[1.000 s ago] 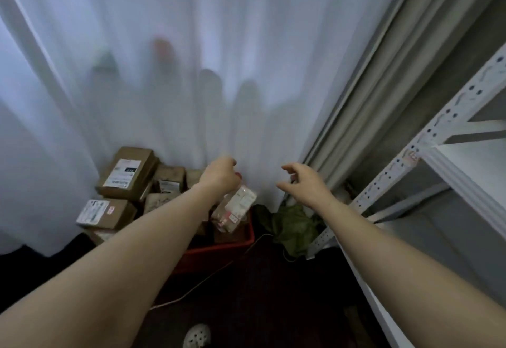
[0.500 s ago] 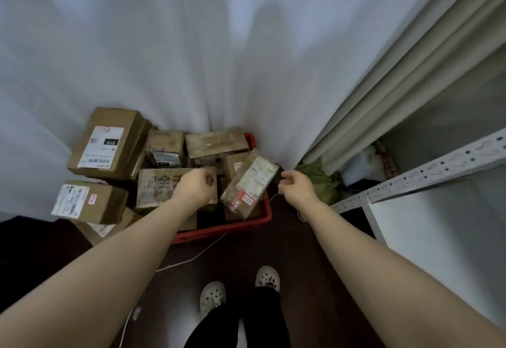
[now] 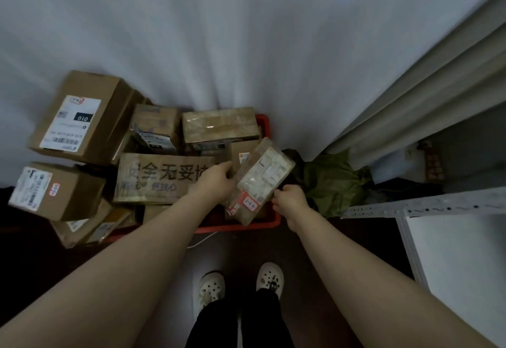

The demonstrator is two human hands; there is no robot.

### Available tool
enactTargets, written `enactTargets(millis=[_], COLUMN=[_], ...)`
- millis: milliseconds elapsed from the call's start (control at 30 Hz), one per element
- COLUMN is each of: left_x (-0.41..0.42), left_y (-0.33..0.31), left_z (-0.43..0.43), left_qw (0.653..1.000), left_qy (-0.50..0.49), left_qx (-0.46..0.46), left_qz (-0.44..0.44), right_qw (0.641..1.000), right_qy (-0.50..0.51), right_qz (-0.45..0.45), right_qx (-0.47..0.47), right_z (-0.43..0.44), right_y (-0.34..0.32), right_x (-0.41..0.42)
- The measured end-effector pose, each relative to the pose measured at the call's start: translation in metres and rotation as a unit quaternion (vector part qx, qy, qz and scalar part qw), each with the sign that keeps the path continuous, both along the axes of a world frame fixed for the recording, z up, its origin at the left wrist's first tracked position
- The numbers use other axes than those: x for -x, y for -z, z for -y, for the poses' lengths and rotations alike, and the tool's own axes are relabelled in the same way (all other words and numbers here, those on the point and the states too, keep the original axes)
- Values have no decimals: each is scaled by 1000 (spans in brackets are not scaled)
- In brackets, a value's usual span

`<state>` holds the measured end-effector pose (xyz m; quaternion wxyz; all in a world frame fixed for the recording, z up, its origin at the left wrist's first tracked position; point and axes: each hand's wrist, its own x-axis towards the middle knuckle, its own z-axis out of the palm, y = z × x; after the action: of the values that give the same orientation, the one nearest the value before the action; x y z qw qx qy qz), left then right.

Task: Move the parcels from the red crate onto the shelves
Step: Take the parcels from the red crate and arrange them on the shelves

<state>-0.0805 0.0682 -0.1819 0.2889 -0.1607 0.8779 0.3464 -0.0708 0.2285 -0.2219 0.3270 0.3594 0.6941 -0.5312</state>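
A red crate [image 3: 246,227] on the dark floor is heaped with brown cardboard parcels. A small taped parcel [image 3: 260,180] with a white label and a red sticker stands tilted at the crate's right end. My left hand [image 3: 216,183] grips its left edge, and my right hand [image 3: 287,199] pinches its lower right corner. A flat carton with large printed characters [image 3: 158,177] lies just left of my left hand. The white metal shelf [image 3: 451,243] is at the right.
More parcels spill over the crate's left side, among them a big box with a white label [image 3: 79,117] and another [image 3: 54,191] below it. A green bundle [image 3: 331,180] lies between crate and shelf. White curtains hang behind. My feet [image 3: 241,284] stand before the crate.
The view has tipped down from the curtain to the crate. My right hand has come in from the right and taken the tilted parcel's corner; my left hand stays on it.
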Motion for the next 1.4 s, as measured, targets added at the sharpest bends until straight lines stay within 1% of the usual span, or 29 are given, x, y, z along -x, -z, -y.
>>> enactTargets(millis=[133, 233, 300, 367, 433, 500, 633, 733, 800, 900, 1000, 1100, 1233, 1400], left_x=[10, 9, 6, 3, 1, 1, 7, 9, 11, 7, -5, -19, -38, -74], left_y=[21, 31, 32, 27, 16, -3, -55, -101, -134, -188, -237, -280, -330, -390], left_z=[-10, -15, -18, -18, -17, -15, -14, -12, -12, -19, -28, -35, -48, -78], left_qw=[1000, 999, 999, 999, 997, 993, 967, 951, 945, 939, 935, 930, 907, 867], left_qy=[16, 18, -6, -35, -68, -106, -212, -222, -207, -159, -87, -8, 55, 141], left_qx=[-4, 2, -10, -11, -21, -49, -137, -205, -243, -297, -337, -357, -408, -467], left_qz=[26, 47, 45, 35, 28, 8, -38, -67, -72, -71, -70, -84, -94, -99], right_qw=[999, 998, 998, 998, 996, 993, 980, 968, 958, 943, 922, 892, 861, 853], right_qy=[3, 0, 0, -19, -27, -10, 33, 59, 73, 95, 126, 174, 215, 215], right_qz=[23, 22, 4, -35, -75, -110, -179, -216, -245, -295, -351, -406, -451, -472], right_qx=[28, 55, 60, 43, 37, 51, 85, 112, 126, 125, 106, 93, 93, 62], right_z=[0, 0, -1, -3, -7, -10, -18, -25, -32, -44, -57, -67, -79, -101], right_y=[22, 30, 28, 22, 9, -12, -71, -120, -154, -208, -259, -308, -364, -425], right_x=[4, 5, 5, 5, 5, 7, 18, 20, 16, 2, -25, -59, -111, -174])
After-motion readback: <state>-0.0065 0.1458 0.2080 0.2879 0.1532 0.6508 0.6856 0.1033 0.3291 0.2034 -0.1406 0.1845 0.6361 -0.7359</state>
